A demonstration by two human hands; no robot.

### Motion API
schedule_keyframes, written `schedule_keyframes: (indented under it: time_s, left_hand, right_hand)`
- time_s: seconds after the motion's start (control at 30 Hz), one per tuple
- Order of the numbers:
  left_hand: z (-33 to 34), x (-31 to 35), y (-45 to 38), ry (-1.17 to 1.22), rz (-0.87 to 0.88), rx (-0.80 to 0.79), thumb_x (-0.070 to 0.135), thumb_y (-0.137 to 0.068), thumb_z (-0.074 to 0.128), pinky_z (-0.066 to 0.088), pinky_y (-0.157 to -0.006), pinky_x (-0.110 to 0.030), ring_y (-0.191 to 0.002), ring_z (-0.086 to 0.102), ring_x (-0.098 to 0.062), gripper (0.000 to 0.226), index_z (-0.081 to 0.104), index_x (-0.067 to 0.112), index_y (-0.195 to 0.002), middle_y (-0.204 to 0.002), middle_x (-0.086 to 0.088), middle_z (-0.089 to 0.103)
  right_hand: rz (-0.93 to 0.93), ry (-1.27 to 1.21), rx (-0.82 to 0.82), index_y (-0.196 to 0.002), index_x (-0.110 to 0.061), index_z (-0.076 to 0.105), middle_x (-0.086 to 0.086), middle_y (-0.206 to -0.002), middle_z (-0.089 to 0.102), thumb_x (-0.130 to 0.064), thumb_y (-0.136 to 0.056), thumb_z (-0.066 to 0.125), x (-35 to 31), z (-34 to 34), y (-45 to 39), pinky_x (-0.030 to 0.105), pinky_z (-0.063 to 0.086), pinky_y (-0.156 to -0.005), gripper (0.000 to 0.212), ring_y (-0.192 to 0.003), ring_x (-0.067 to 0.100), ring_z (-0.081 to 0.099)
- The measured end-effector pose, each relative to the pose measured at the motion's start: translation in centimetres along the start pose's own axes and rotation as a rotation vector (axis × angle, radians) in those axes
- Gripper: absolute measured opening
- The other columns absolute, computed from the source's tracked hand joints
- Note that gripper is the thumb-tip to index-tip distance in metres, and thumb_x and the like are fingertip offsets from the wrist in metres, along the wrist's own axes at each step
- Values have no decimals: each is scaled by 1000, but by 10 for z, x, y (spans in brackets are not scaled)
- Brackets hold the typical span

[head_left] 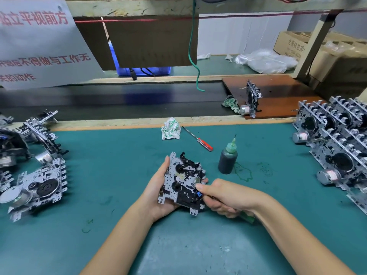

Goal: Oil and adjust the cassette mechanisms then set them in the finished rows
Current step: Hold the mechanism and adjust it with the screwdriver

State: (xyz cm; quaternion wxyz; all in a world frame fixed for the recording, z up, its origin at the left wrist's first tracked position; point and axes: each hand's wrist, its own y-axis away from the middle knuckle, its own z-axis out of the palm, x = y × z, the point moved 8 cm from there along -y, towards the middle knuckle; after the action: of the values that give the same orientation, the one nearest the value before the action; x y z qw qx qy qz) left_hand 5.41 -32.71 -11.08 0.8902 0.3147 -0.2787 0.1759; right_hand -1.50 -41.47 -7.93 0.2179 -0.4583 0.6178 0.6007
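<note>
Unfinished mechanisms (37, 183) lie loose at left. Left hand (156, 195) cups the cassette mechanism (183, 182) above the mat (111, 175); right hand (228, 197) grips a green-handled tool (249, 217) at its edge. A slip could bend parts. Oil bottle (228, 158) stands near, liable to tip. Finished rows (335, 143) crowd the right; open mat ahead.

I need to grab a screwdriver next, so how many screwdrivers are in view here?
2. A red-handled screwdriver lies on the green mat behind the oil bottle. A green-handled one is gripped in the right hand, mostly hidden.
</note>
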Motion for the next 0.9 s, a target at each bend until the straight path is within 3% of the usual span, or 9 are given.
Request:
schedule_keyframes:
  time_s: [0.3,0.43,0.5,0.57,0.7,0.8,0.9]
  left_hand:
    - [1,0,3,37,27,-19,65,-90,28,56,-83,-41,-107,65,-32,77,73,5,-106,-119,-23,64]
    - [7,2,8,149,57,-44,67,-87,34,50,-93,-46,-114,60,-34,79,66,1,-117,-128,-23,58]
    - [13,4,11,255,75,-76,69,-85,36,53,-86,-49,-112,60,-38,84,65,-3,-116,-127,-26,58]
    - [15,4,12,318,82,-93,73,-82,39,51,-85,-59,-114,56,-47,93,60,-9,-120,-129,-33,52]
    - [18,5,12,380,91,-112,75,-79,41,43,-94,-65,-119,48,-54,100,45,-9,-134,-135,-37,44]
    - [19,6,12,403,106,-128,74,-79,40,43,-96,-63,-120,48,-52,100,43,-9,-135,-137,-36,42]
    - [15,10,13,406,135,-116,70,-79,45,46,-89,-65,-119,49,-53,93,53,-9,-127,-135,-33,46]
  right_hand:
    - [-79,36,72,-37,-20,35,-2,-30,25,-42,-100,34,-5,-1,-3,15,19,-34,67,-28,11,18]
    - [-149,-90,155,-34,-19,42,-3,-29,24,-41,-100,35,-8,-11,0,14,18,-35,71,-27,11,17]
    - [-188,-207,207,-48,-17,52,-2,-31,29,-36,-101,35,-9,-25,5,12,17,-34,58,-25,10,18]
    - [-192,-242,242,-66,-12,51,1,-35,38,-33,-100,36,-5,-37,11,12,18,-34,43,-26,10,24]
    - [-152,-179,273,-69,-13,47,4,-42,47,-28,-101,35,3,-42,10,15,28,-33,38,-30,14,39]
    - [-170,-39,428,-66,-13,48,1,-42,47,-24,-101,36,-1,-46,9,22,39,-38,38,-34,17,47]
    - [-190,507,713,-66,-21,59,-3,-53,60,-39,-96,41,-13,-55,20,30,46,-60,40,-56,15,57]
